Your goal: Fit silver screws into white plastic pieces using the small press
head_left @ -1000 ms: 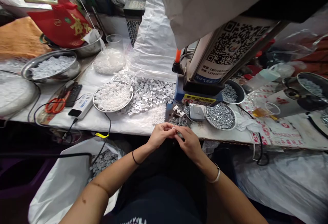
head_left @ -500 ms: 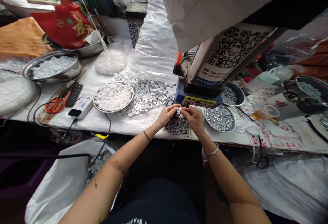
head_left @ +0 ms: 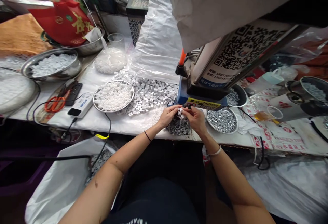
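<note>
My left hand (head_left: 167,115) and my right hand (head_left: 195,118) meet under the head of a blue press (head_left: 183,92). Between their fingertips sits a small white plastic piece (head_left: 180,113), pinched from both sides; its exact shape is too small to make out. Just below my fingers lies a heap of small metal pins (head_left: 178,127). A round dish of shiny metal pins (head_left: 221,120) stands to the right of my right hand. Left of my left hand, many white and grey plastic blocks (head_left: 151,95) are spread on the white table cover.
A plate of small white pieces (head_left: 113,95) stands left of the blocks. Farther left are orange-handled scissors (head_left: 55,104), a power strip (head_left: 81,105) and a metal bowl of white parts (head_left: 52,65). A cup of amber liquid (head_left: 269,114) stands right. A cable (head_left: 109,128) hangs over the front edge.
The view has shifted slightly, so the press and right-hand dish appear a little farther right. Both hands stay together at the press, still pinching the white piece.
</note>
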A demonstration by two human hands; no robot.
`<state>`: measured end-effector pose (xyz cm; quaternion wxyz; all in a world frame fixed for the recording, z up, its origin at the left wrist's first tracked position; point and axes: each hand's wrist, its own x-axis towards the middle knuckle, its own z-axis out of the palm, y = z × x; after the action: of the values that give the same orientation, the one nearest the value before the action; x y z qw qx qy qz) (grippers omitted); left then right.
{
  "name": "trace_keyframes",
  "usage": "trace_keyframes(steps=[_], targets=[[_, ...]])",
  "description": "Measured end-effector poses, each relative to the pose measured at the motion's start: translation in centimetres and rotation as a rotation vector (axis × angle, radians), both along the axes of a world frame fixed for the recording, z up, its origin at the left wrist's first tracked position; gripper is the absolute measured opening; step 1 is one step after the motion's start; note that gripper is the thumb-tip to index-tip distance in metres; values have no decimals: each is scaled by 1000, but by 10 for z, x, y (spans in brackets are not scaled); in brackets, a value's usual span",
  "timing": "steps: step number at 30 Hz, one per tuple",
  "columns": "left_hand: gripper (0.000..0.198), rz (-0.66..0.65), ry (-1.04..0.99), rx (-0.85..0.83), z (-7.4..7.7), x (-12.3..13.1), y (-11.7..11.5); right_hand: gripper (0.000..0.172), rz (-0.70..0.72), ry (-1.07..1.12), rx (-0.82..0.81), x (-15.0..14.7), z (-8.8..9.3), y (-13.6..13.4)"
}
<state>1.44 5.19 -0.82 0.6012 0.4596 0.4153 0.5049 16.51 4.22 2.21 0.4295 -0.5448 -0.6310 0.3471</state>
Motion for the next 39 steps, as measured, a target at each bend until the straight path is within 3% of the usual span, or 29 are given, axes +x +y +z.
trace_keyframes(steps=[3,10,20,28,33,36,39], targets=[[32,-7,5,6,-2,0,0,18,33,-50,65,0,-2,0],[43,-90,-42,-37,-7,-3,-1,16,177,-394,413,3,5,-2],[25,-80,101,248,8,-7,0,24,112,-396,349,0,7,-14],[30,-115,12,116,8,-6,1,19,74,-382,353,2,9,-15],[24,-108,113,223,15,-8,2,20,82,-337,299,4,11,-14],[23,-133,171,292,13,-10,4,29,37,-410,296,19,0,-13],[23,-148,178,321,8,-10,6,41,-49,-634,348,43,-29,-18]])
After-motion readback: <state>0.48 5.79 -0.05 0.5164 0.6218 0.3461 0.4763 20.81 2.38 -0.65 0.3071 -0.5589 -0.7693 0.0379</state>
